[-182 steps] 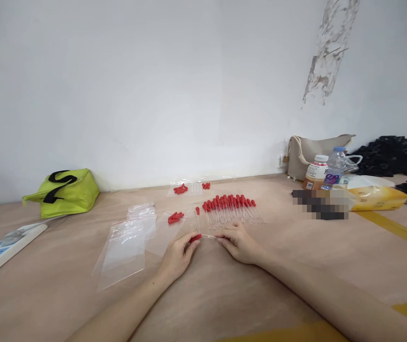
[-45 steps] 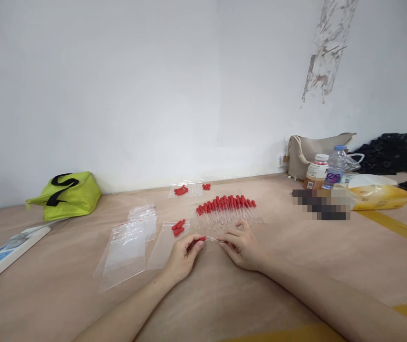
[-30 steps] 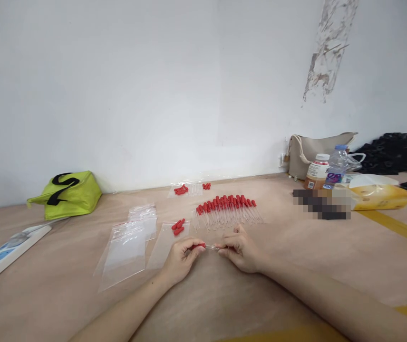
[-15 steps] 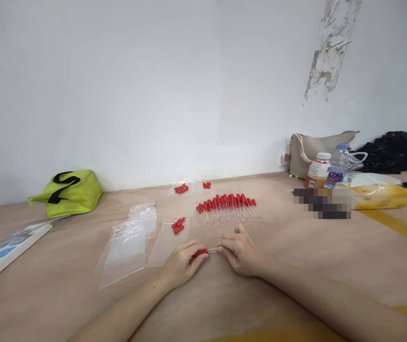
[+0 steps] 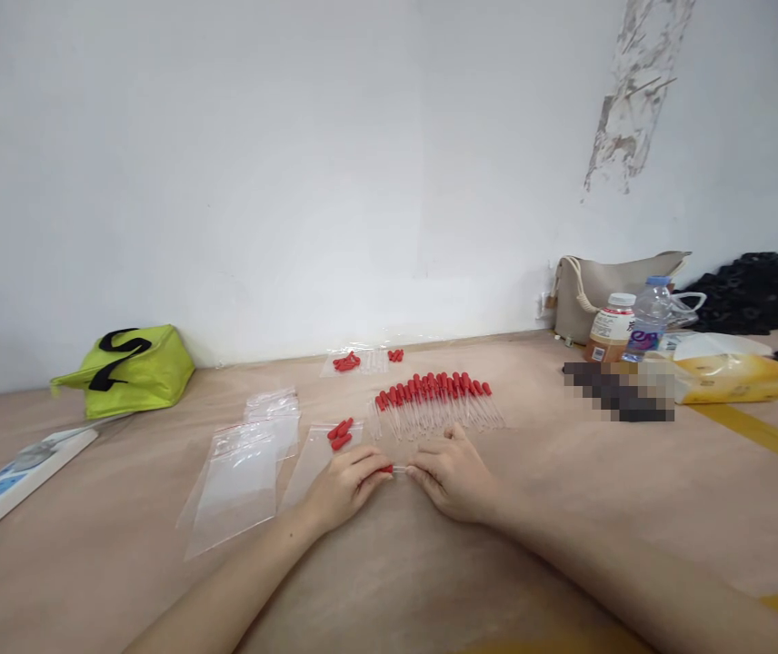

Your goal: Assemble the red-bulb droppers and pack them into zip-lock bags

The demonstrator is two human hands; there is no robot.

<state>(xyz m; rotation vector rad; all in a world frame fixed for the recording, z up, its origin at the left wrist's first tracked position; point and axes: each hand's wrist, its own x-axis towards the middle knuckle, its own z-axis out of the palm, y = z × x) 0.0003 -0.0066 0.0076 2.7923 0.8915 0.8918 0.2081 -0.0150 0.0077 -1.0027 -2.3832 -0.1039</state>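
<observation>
Squarely between the two hands, a dropper (image 5: 399,470) is held level at the middle of the table (image 5: 566,490); the left hand (image 5: 344,483) is clamped on its red bulb (image 5: 386,469), the right hand (image 5: 453,477) pinches its clear tube; whether it touches the table, one cannot tell; just beyond lies a row of droppers (image 5: 433,389), red ends far; to its left, loose bulbs (image 5: 340,435) rest on a clear bag (image 5: 313,470); farther left, more bags (image 5: 235,490) overlap; at far right stand two bottles (image 5: 612,329) beside a yellow pack (image 5: 736,381).
</observation>
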